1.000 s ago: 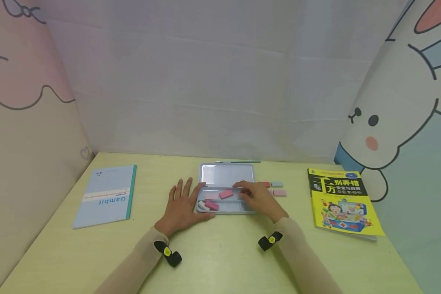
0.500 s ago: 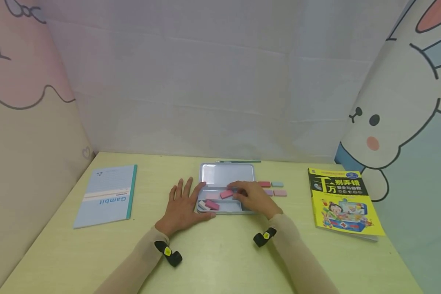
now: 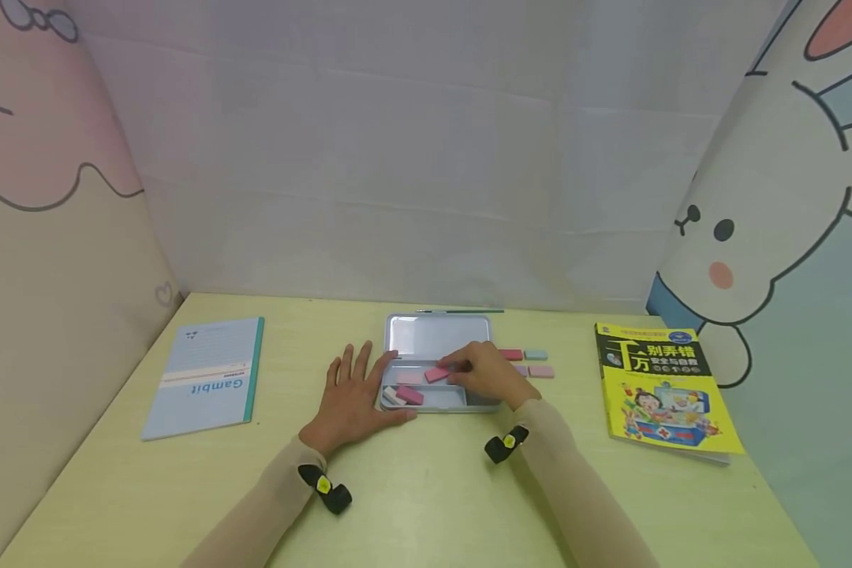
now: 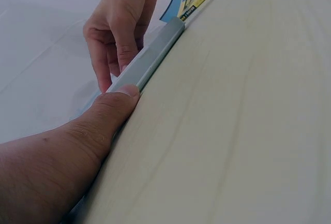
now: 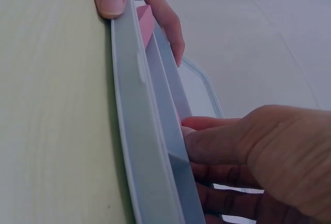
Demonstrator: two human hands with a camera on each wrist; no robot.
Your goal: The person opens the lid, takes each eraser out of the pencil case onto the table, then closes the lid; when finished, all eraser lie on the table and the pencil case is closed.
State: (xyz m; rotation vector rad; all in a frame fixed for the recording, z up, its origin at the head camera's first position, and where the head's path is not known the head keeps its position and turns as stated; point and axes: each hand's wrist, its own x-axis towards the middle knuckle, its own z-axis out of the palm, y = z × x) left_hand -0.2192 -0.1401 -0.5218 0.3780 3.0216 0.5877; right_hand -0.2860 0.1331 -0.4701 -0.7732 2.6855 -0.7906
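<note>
A pale blue case (image 3: 443, 409) lies with its lid folded back on the table, its tray split into compartments. Against its left end rests my left hand (image 3: 350, 402), fingers spread, the thumb along the front wall in the left wrist view. My right hand (image 3: 488, 372) reaches over the tray's right part and pinches a bright pink eraser-like block (image 3: 436, 375) in the rear compartment. In the right wrist view, its thumb and index fingertips come together, mostly hiding the block. A pale pink block (image 3: 409, 379) lies left of it. The front compartment holds a darker pink block (image 3: 409, 395) and white pieces (image 3: 393, 396).
Right of the case lie several small blocks, among them a red one (image 3: 512, 355), a light blue one (image 3: 536, 355) and a pink one (image 3: 541, 371). Behind the lid is a thin brush (image 3: 460, 311). A notebook (image 3: 202, 379) lies left, a yellow book (image 3: 666, 390) right.
My right hand has shifted left over the tray, from beside the bright pink block to its right end. The left hand has stayed put; the blocks lie as before.
</note>
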